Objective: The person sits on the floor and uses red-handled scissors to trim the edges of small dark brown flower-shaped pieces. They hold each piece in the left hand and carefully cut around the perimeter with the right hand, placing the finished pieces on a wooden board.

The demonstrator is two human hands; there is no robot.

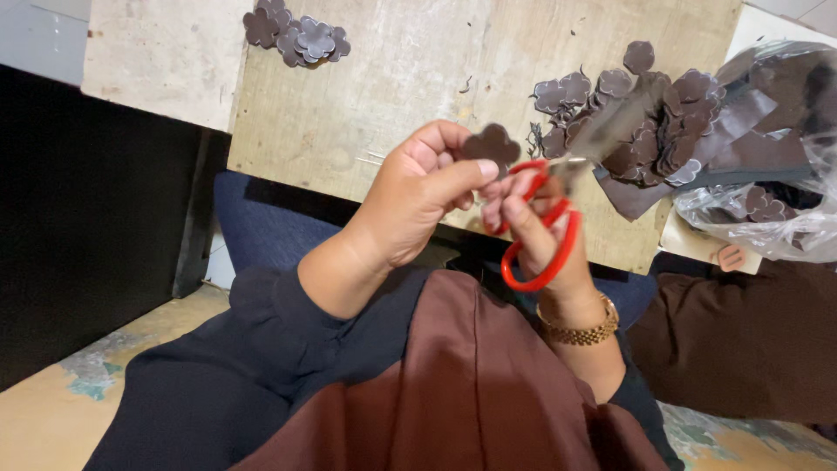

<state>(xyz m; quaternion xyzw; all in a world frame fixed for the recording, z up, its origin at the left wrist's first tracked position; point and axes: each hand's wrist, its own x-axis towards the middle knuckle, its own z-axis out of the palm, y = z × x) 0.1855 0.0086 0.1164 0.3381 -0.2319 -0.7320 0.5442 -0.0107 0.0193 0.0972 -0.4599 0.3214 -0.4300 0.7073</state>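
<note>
Pinching brown flower cutout (493,145), left fingers (453,179); right fingers (514,209) gripping red scissors (540,235) near cutout pile (645,122).

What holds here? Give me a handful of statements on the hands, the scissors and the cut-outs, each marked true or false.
1. The left hand pinches a dark flower-shaped cut-out. True.
2. The scissors have blue handles. False: they are red.
3. The right hand holds the scissors. True.
4. The wooden board carries no cut-outs. False: a small pile and a larger pile lie on it.
5. A gold bracelet is on the left wrist. False: the right.
</note>
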